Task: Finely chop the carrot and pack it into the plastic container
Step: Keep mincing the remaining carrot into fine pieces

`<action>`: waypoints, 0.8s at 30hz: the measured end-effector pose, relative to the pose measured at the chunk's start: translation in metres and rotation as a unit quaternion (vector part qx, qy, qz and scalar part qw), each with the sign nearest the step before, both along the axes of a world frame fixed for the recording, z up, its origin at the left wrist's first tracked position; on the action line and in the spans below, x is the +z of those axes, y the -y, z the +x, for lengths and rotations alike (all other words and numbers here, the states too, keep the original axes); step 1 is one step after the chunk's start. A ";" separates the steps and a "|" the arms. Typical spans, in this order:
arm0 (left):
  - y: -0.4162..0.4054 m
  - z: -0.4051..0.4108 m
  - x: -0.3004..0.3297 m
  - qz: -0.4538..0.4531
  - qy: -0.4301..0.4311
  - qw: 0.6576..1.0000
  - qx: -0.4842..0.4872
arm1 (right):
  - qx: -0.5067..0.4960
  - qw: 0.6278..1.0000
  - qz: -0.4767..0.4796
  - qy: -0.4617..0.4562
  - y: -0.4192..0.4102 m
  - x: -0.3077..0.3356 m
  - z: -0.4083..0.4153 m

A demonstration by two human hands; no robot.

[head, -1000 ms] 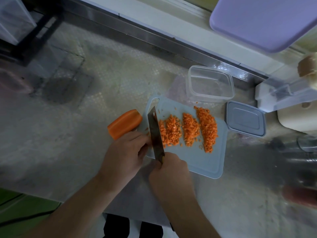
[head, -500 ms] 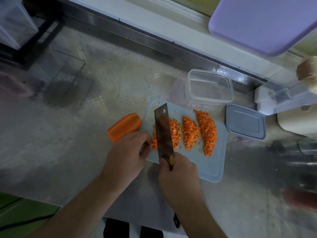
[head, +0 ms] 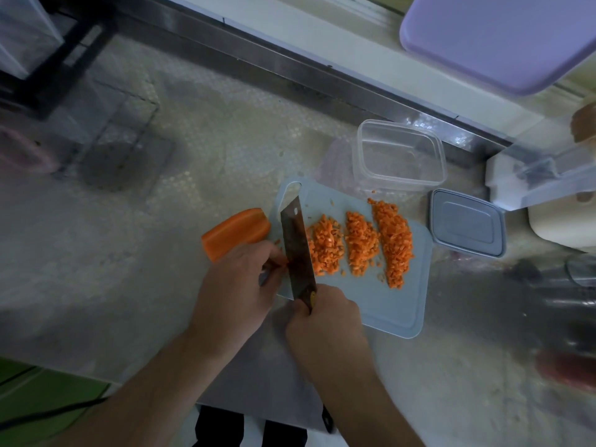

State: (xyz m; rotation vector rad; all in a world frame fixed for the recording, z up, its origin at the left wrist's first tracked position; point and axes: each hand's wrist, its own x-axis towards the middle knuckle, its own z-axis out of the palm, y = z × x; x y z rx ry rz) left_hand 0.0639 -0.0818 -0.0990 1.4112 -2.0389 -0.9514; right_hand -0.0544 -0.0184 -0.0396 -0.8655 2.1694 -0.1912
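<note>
A pale blue cutting board (head: 400,304) lies on the counter with three rows of finely diced carrot (head: 361,243) on it. My right hand (head: 325,321) grips the handle of a cleaver (head: 295,250), whose blade stands at the board's left side. My left hand (head: 238,285) pinches thin carrot pieces against the blade's left face. A whole carrot chunk (head: 235,233) lies just left of the board, behind my left hand. The clear plastic container (head: 400,156) stands beyond the board, nothing inside it. Its grey lid (head: 466,225) lies to the board's right.
A purple tray (head: 496,40) overhangs the back right. White appliances (head: 548,179) and a beige object (head: 561,224) crowd the right edge. Blurred glass and a dark red item (head: 567,366) sit at the lower right. A steel ledge (head: 290,69) borders the counter's far side.
The cleaver rose and tilted its flat face up, then came back down close to my left fingers. The diced rows have not shifted on the board.
</note>
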 end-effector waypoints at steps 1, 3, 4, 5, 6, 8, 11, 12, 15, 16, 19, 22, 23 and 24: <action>0.000 0.001 0.000 0.004 0.003 1.000 -0.005 | 0.002 1.000 0.004 -0.003 0.001 -0.001 0.002; 0.001 0.001 0.001 0.010 0.007 1.000 -0.019 | 0.007 1.000 0.006 -0.004 0.002 -0.002 0.003; 0.002 0.001 0.002 0.009 0.006 1.000 -0.023 | 0.006 1.000 0.000 -0.002 0.002 -0.003 0.004; 0.003 0.001 0.003 0.009 0.004 1.000 -0.022 | 0.003 1.000 -0.011 0.000 0.001 -0.003 0.003; 0.003 0.001 0.003 0.011 0.001 1.000 -0.020 | -0.003 1.000 -0.024 -0.001 0.000 -0.003 0.002; 0.005 -0.002 0.004 0.015 -0.014 1.000 -0.012 | -0.012 0.999 -0.049 -0.011 -0.001 -0.002 -0.003; 0.006 -0.002 0.002 0.014 -0.024 1.000 -0.002 | -0.006 0.997 -0.066 -0.026 -0.002 0.002 -0.009; 0.005 -0.001 0.002 0.011 -0.022 1.000 -0.004 | -0.002 0.997 -0.067 -0.027 -0.003 0.004 -0.010; 0.002 0.002 0.004 0.002 -0.012 1.000 -0.015 | 0.009 0.997 -0.068 -0.024 -0.003 0.008 -0.010; 0.002 0.002 0.005 -0.002 -0.009 1.000 -0.016 | 0.012 0.997 -0.067 -0.022 -0.003 0.008 -0.009; 0.002 0.002 0.005 -0.009 -0.002 1.000 -0.011 | 0.015 0.998 -0.062 -0.013 -0.001 0.009 -0.006; 0.002 0.002 0.004 -0.007 0.006 1.000 -0.007 | 0.010 0.998 -0.055 -0.004 0.001 0.009 -0.005; 0.002 0.002 0.003 -0.007 0.007 1.000 -0.005 | 0.008 0.999 -0.052 -0.002 0.002 0.009 -0.004; 0.001 0.002 0.001 -0.007 0.006 1.000 -0.003 | 0.006 0.999 -0.048 0.001 0.003 0.009 -0.004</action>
